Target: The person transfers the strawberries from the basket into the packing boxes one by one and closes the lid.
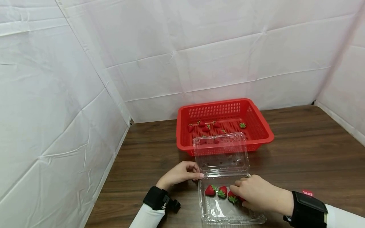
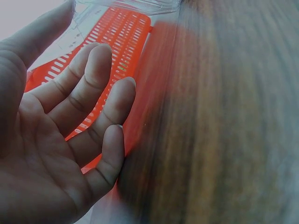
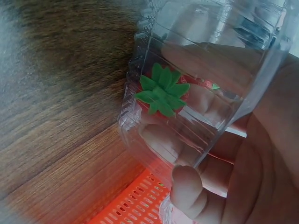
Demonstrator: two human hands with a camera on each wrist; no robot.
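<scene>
Head view: clear box (image 1: 232, 215) sits nearest on the tabletop (image 1: 308, 152), lid up, long axis running away toward the red basket (image 1: 265, 129) just behind it. Right hand (image 1: 256, 193) is inside the box, fingers curled down on the strawberries (image 1: 216, 191); three show, grip unclear. Left hand (image 1: 181, 173) touches the box's left rear corner, fingers relaxed. More berries lie in the basket.

Left wrist view: left hand (image 2: 60, 140) spread, holding nothing, basket wall (image 2: 121, 42) beyond.

Right wrist view: fingers (image 3: 187, 186) curl by a strawberry (image 3: 161, 91) seen through the box wall (image 3: 196, 60).
</scene>
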